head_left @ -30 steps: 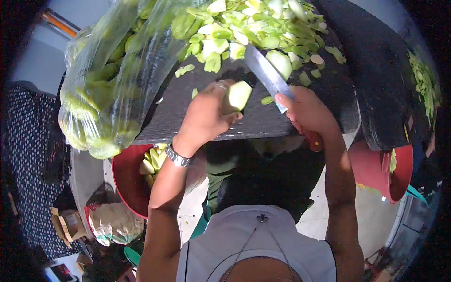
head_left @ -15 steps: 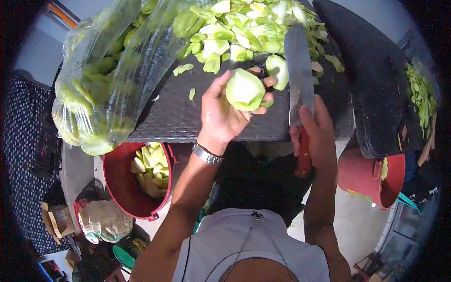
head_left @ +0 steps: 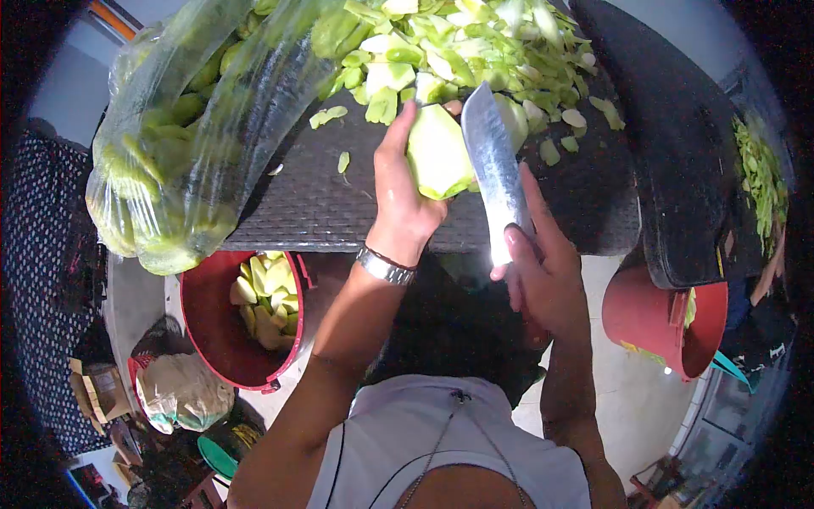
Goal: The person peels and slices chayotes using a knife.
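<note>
Knife [head_left: 494, 157] has swung nearer the vegetable [head_left: 437, 153], handle [head_left: 534, 331] mostly hidden.

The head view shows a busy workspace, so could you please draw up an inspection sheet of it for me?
Surface: dark table top, partly covered by a pile of peelings.
Job's things: pale green vegetable beside a knife; whether they touch, cannot tell.
Clutter: stray peel pieces near the pile; clear plastic bag of green vegetables at the table's left side.
Hands: left hand holds the pale green vegetable; right hand holds the knife.
Cables: nothing seen.
Surroundings: left red bucket containing pale green pieces; right red bucket opposite.
</note>
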The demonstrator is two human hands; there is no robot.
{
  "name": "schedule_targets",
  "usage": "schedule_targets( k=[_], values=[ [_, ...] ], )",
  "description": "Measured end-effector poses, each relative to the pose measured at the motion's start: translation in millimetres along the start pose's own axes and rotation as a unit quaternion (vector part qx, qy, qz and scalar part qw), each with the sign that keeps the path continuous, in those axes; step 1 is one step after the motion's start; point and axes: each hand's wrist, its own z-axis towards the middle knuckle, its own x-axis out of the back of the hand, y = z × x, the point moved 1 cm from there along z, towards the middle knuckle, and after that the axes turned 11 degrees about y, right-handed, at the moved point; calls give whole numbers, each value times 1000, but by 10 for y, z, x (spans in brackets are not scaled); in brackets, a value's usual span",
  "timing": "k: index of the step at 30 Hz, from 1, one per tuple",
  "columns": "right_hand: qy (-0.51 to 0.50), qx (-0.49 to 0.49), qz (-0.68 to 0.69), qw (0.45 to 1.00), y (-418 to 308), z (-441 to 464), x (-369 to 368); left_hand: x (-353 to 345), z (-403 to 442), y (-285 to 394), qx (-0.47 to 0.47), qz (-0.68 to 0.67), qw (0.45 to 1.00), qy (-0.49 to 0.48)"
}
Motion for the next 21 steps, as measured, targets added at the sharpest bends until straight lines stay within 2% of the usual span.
schedule_targets(
  k=[3,8,18,21],
  values=[
    [0,-28,18,999,43,-41,0,-40,-14,-23,-21,0,1000,24],
    [7,-19,20,1000,52,-84,-6,-73,-21,-54,-41,17,998,46],
    [21,51,5,998,142,-94,-66,-114,-91,-77,-11,43,998,51],
    [19,19,3,1000,66,-71,-83,-141,-160,-166,5,45,997,64]
  ],
)
